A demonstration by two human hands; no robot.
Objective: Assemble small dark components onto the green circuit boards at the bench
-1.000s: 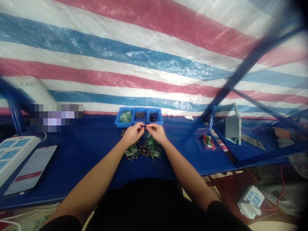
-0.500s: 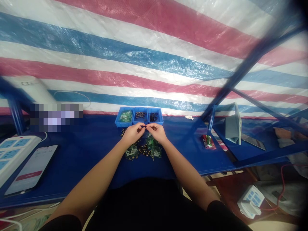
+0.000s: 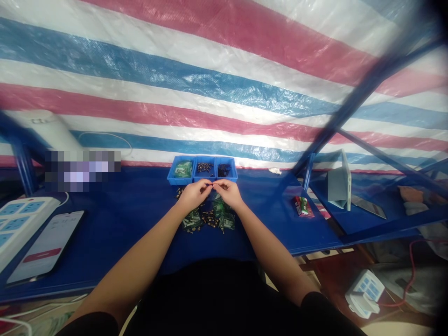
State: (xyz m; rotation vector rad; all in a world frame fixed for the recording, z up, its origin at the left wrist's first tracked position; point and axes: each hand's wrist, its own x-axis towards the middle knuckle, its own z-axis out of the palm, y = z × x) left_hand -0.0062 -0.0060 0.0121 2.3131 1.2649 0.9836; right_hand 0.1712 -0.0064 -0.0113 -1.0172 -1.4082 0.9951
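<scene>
Brass-toned fittings (image 3: pixel 210 218) lie in a loose heap on the blue desk (image 3: pixel 136 196), among green packets (image 3: pixel 228 221), on the person's side of the blue bins. The left hand (image 3: pixel 191 195) and right hand (image 3: pixel 228 191) come together over the heap's far edge, fingers curled toward thumbs, tips about touching; the spot is too small to tell whether they grip a piece. Just beyond, three bins stand side by side: the left bin (image 3: pixel 179 181) holds green packets, the middle bin (image 3: pixel 201 176) brownish pieces, the right bin (image 3: pixel 229 179) black ones. A phone (image 3: pixel 47 247) lies well to the left.
</scene>
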